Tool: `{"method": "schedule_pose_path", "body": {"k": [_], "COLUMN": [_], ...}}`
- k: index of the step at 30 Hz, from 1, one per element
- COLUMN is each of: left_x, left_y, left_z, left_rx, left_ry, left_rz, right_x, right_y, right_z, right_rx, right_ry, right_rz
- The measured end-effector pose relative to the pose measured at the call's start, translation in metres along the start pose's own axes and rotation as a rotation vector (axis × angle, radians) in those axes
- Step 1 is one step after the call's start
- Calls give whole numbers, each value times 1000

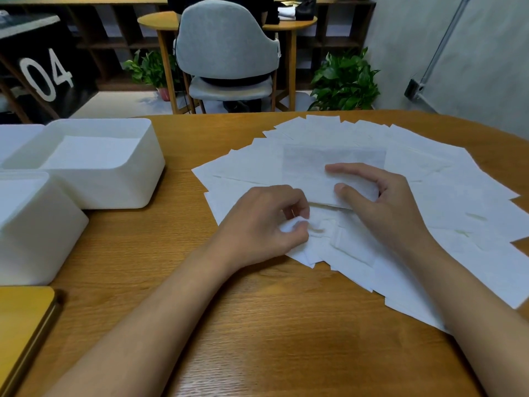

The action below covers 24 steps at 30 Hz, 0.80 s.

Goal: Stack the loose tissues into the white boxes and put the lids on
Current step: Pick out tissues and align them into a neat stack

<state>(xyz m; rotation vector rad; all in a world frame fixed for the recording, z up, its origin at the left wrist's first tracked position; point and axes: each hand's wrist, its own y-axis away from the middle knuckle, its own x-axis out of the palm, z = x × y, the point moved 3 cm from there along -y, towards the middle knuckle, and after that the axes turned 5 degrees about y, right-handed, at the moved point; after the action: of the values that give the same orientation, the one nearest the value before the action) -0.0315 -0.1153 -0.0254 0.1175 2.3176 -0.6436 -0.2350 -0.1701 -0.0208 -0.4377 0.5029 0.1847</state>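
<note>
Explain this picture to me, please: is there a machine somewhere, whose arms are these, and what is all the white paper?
There is no machine here. One camera, worn on a person's head, looks forward and down at their two bare hands. The left hand pinches a crumpled tissue by its edge. The right hand holds a flat tissue between thumb and fingers, over the loose tissues fanned across the wooden table. At the left stand two white boxes. The farther box is open, with tissues stacked inside. The nearer box is partly out of the picture. The yellow flat thing at the lower left may be a lid, though I cannot be sure.
</note>
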Motion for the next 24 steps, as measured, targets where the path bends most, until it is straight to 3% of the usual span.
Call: {"method": "schedule_pose_path", "body": {"k": [6, 9, 11, 16, 20, 24], "left_x": [-10, -8, -9, -20, -27, -30], "left_y": [-2, -3, -3, -1, -5, -5], "left_z": [-6, -5, -7, -6, 9, 10], "left_rx": [-25, -98, -153, -269, -335, -354], "left_ry": [184, 308, 398, 455, 595, 698], "left_rz": [-184, -204, -216, -194, -276, -234], "right_x": [8, 9, 7, -10, -9, -2], "right_y": [12, 11, 8, 0, -1, 2], "right_z": [13, 9, 8, -2, -4, 2], "right_rx": [-200, -200, -157, 145, 282, 227], "right_ry": [119, 118, 80, -218, -388, -450], "right_rz": [187, 124, 17, -149, -91, 51]}}
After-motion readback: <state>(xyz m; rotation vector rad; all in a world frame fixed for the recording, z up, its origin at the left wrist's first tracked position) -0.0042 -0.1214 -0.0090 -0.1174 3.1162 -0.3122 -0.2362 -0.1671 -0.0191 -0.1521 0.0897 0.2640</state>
